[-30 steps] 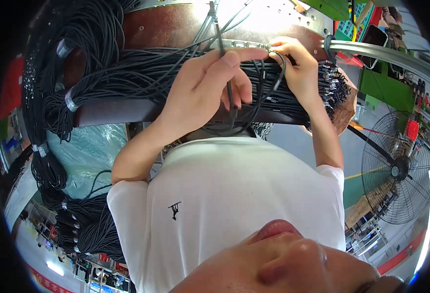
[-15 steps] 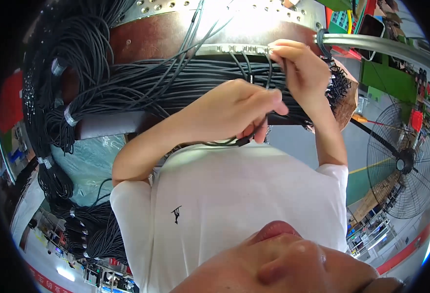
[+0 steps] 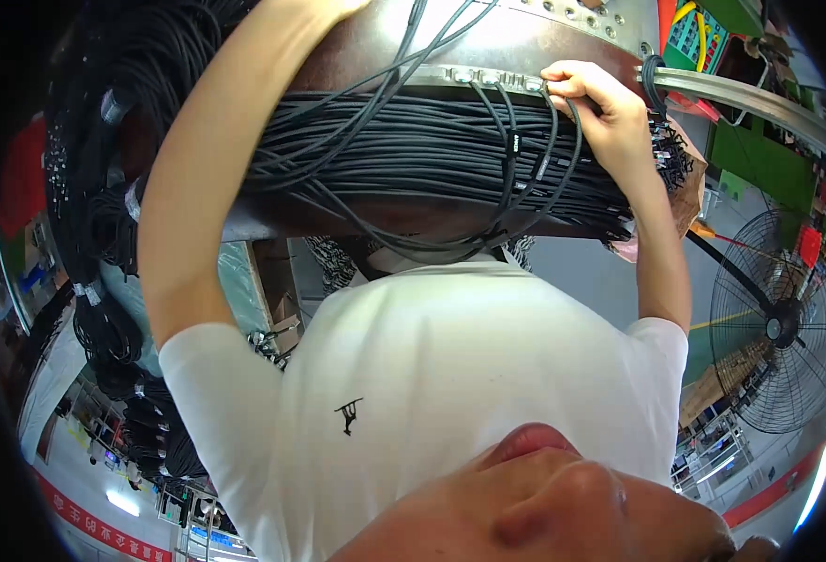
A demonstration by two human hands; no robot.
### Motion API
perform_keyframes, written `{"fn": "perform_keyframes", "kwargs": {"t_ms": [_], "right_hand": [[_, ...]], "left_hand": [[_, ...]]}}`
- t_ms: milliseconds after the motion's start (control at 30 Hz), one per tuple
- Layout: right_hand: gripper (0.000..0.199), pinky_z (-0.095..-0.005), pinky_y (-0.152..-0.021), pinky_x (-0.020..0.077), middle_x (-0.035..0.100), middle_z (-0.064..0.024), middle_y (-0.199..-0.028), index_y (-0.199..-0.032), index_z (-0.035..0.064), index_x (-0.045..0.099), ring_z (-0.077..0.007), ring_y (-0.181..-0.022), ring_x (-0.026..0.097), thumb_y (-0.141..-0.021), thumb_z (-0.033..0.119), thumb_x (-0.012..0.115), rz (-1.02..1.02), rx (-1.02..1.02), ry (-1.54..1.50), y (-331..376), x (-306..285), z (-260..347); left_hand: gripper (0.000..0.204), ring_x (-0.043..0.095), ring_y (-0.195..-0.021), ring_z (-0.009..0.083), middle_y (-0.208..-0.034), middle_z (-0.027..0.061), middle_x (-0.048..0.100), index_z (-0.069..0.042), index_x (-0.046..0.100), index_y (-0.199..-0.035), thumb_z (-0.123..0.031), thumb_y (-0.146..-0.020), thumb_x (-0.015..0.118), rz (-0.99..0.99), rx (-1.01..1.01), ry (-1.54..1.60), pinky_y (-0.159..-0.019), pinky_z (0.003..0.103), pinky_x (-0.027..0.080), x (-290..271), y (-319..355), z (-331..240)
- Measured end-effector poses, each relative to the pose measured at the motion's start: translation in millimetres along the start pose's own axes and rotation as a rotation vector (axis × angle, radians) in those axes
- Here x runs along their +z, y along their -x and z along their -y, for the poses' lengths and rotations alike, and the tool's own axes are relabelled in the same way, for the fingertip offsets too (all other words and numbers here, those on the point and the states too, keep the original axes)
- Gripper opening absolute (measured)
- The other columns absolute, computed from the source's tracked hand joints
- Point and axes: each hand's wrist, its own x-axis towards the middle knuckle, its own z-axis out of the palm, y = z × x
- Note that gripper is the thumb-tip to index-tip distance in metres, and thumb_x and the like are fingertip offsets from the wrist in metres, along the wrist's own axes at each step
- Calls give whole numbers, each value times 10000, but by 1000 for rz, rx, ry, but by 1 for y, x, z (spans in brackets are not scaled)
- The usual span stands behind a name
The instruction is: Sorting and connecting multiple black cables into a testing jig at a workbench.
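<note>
At the right end of a narrow metal connector strip [image 3: 469,77], my right hand [image 3: 610,108] is closed in a pinch. Thumb and fingers hold the end of a black cable [image 3: 577,140] against the strip. More cables hang from the strip in loops, and a small printed label [image 3: 514,145] is on one. My left hand [image 3: 345,6] reaches up to the far left, where the picture's top edge cuts it off and its fingers are hidden. Below the strip lies a thick bundle of black cables [image 3: 385,140] across the work surface.
Coiled black cables [image 3: 164,66] hang at the left. A perforated metal plate [image 3: 581,17] is at the far side. A curved metal rail [image 3: 750,89] runs off to the right, above a large standing fan [image 3: 780,323]. Cable ends [image 3: 670,159] crowd the bundle's right end.
My left hand has moved from in front of my chest up to the far left edge. The cable it was near now hangs in a loop. My right hand stays at the strip.
</note>
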Motion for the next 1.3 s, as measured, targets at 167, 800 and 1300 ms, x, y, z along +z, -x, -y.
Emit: {"fn": "perform_keyframes", "kwargs": {"t_ms": [167,800,1300], "right_hand": [[226,-298,-926,448,640,-84,-1143,-1058,-1,651,-172,-1076,580,-875,118,593,83,121,-44,-51,-49,-9],[199,-327,-702,499,662,-132,-855,-940,2,660,-241,-739,635,-906,170,558,-216,51,174,-119,5,19],[289,-355,-786,501,640,-87,-962,-1061,88,662,-269,-905,605,-797,194,712,-94,-277,437,-18,20,12]], "left_hand": [[363,527,-583,101,-744,21,592,-61,607,-998,-330,-1023,364,35,-133,421,-508,216,446,47,-19,12],[265,365,-494,38,-589,-59,410,-73,576,-821,-255,-979,467,117,-600,710,-450,188,298,71,64,-37],[758,612,-1011,430,-1054,295,636,72,616,-1118,-632,-861,501,-905,-318,-2137,-902,483,470,-285,210,-140]]}}
